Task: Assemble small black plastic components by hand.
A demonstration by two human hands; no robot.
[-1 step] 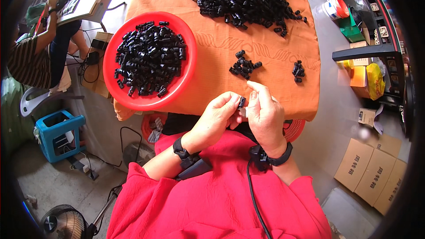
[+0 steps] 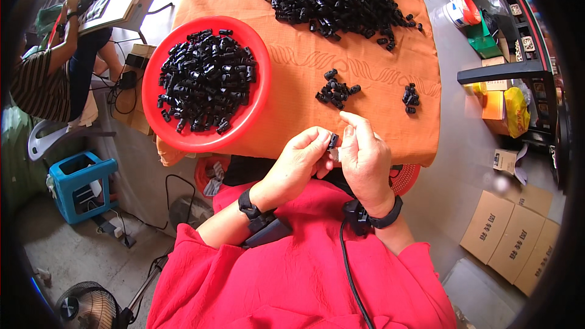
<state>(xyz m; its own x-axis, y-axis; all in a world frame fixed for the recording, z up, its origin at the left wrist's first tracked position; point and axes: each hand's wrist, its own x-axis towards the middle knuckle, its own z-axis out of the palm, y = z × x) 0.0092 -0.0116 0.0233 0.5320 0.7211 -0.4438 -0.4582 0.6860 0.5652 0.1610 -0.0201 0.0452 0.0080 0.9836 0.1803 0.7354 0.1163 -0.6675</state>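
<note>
Pinching one small black part (image 2: 333, 141) between thumb and fingers of the left hand (image 2: 298, 155), by the near edge of the worktop (image 2: 390, 128). Sits at the left thumb tip, in the gap between both hands, just left of the right thumb. Holding the right hand (image 2: 364, 157) close alongside, with index finger stretched forward; cannot tell from here about any grip or contact on that side. Just beyond the right fingertips, can see a small cluster (image 2: 334, 93) of similar pieces, apart from the hands; farther right, a smaller group (image 2: 410, 99). Ahead and left, well apart from both hands, can make out a red basin (image 2: 262, 85) holding many black pieces (image 2: 207, 82). Farthest off, across the worktop, note a large heap (image 2: 332, 0) of the same.
</note>
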